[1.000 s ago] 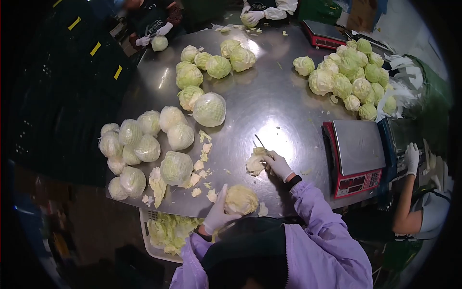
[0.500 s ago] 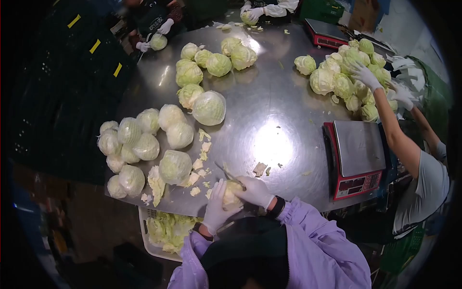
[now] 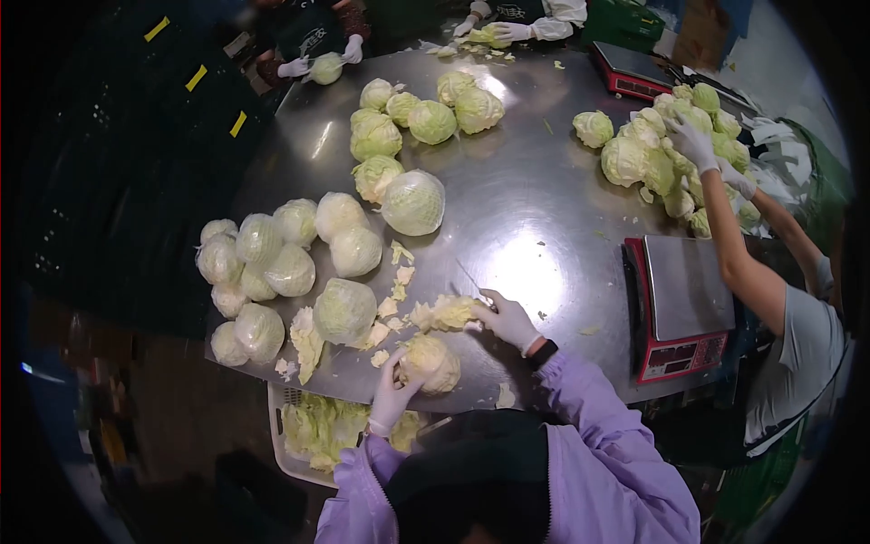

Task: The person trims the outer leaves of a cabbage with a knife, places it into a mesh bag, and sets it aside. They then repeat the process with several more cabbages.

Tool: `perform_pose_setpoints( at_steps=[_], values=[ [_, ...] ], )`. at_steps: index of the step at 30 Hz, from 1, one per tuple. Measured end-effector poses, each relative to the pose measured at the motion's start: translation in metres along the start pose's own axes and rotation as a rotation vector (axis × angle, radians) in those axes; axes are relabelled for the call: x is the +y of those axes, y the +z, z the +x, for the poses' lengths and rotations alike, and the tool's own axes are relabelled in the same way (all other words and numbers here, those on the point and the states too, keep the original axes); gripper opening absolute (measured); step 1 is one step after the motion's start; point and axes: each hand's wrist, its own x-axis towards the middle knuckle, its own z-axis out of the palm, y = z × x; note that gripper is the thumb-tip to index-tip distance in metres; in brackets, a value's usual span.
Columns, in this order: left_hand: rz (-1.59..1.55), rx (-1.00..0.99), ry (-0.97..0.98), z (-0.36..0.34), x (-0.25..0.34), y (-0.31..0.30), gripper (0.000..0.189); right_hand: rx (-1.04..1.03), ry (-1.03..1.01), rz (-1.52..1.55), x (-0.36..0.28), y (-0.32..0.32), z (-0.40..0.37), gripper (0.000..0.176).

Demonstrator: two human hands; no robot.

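Cabbage [image 3: 433, 364]: just right of left fingers [image 3: 391, 373], which clasp its side | leaf [image 3: 444, 313]: now off the cabbage, clamped in right fingers [image 3: 495, 309], leaving one layer less | knife [image 3: 469, 275]: thin blade just beyond right fingers, grip unclear

A broad, brushed grey metal table [image 3: 507, 190] fills the centre of the frame, a white glare patch right of its middle and a smaller gleam near its far edge. A dark, perforated surface [image 3: 118, 172], perhaps stacked crates, fills the left, with three short yellow strips [image 3: 197, 78] at upper left. At upper right are a green plastic crate [image 3: 627, 25], brown cardboard [image 3: 701, 34] and a pale greyish wall [image 3: 781, 45]. Dim brown floor [image 3: 172, 417] shows at lower left.
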Motion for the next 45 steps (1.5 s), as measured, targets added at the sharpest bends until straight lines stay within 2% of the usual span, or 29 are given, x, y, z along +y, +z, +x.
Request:
perform_pose_setpoints(
  at_steps=[2,3,4,5,6,8,11,14,18,20,23,24,26,27,29,33,35,36,38,39,41,43,44,45],
  values=[
    [-0.031,0.080,0.016,0.004,-0.001,0.004,0.061,-0.273,0.440,0.363,-0.016,-0.021,-0.012,0.038],
    [-0.034,0.085,0.015,0.008,-0.002,0.008,0.061,-0.257,0.246,0.234,-0.030,-0.027,-0.022,0.035],
    [0.187,0.141,0.104,0.012,-0.002,0.013,0.062,-0.235,0.054,0.104,-0.039,-0.025,-0.036,0.033],
    [0.407,0.192,0.194,0.016,-0.002,0.019,0.063,-0.050,-0.144,0.119,-0.026,0.001,-0.052,0.035],
    [0.402,0.186,0.195,0.020,0.003,0.027,0.063,-0.201,-0.053,0.128,-0.049,-0.005,-0.063,0.038],
    [0.529,0.329,0.170,0.025,0.017,0.045,0.063,-0.104,-0.215,0.053,-0.050,0.016,-0.076,0.045],
    [0.648,0.379,0.189,0.031,0.019,0.057,0.060,-0.137,-0.125,0.025,-0.046,0.025,-0.071,0.049],
    [0.691,0.408,0.225,0.035,0.008,0.057,0.059,-0.116,-0.184,0.029,-0.046,0.026,-0.067,0.051],
    [0.706,0.453,0.272,0.039,0.001,0.060,0.059,-0.078,-0.176,-0.062,-0.053,0.028,-0.056,0.049],
    [0.727,0.455,0.249,0.041,0.005,0.063,0.057,-0.209,-0.039,-0.123,-0.066,0.017,-0.047,0.043],
    [0.742,0.478,0.287,0.044,0.005,0.062,0.057,-0.136,-0.077,-0.100,-0.057,0.018,-0.040,0.037],
    [0.743,0.477,0.290,0.044,0.006,0.061,0.057,-0.134,-0.077,-0.099,-0.048,0.024,-0.037,0.037],
    [0.660,0.439,0.243,0.044,0.007,0.058,0.056,0.061,-0.289,0.060,-0.023,0.039,-0.030,0.034],
    [0.662,0.439,0.241,0.043,0.006,0.056,0.056,0.061,-0.288,0.062,-0.010,0.044,-0.024,0.034],
    [0.664,0.401,0.210,0.042,0.003,0.053,0.058,-0.021,-0.058,0.083,0.009,0.048,-0.013,0.034],
    [0.614,0.370,0.253,0.035,0.001,0.043,0.057,0.011,0.006,0.196,0.007,0.034,-0.014,0.036],
    [0.405,0.218,0.173,0.032,-0.002,0.028,0.056,-0.063,0.101,0.095,0.020,0.034,-0.015,0.038],
    [0.405,0.223,0.183,0.031,-0.007,0.021,0.056,-0.059,0.091,0.094,0.024,0.031,-0.014,0.038],
    [0.163,0.083,0.155,0.021,-0.017,0.004,0.059,-0.118,0.158,0.033,0.031,0.032,-0.022,0.040],
    [-0.044,0.025,-0.059,0.013,0.001,0.000,0.065,-0.126,0.157,0.035,0.036,0.032,-0.026,0.040],
    [-0.073,0.057,-0.035,0.004,0.016,-0.002,0.067,-0.162,0.146,0.213,0.049,0.026,-0.025,0.044],
    [-0.107,0.098,-0.013,0.003,0.014,-0.001,0.069,-0.237,0.162,0.169,0.040,0.004,-0.025,0.046],
    [-0.020,0.087,0.083,0.003,0.004,0.008,0.073,-0.304,0.192,0.127,0.029,-0.007,-0.027,0.049],
    [0.066,0.073,0.177,0.003,0.003,0.018,0.078,-0.295,0.268,0.222,0.008,-0.022,-0.028,0.053]
  ],
)
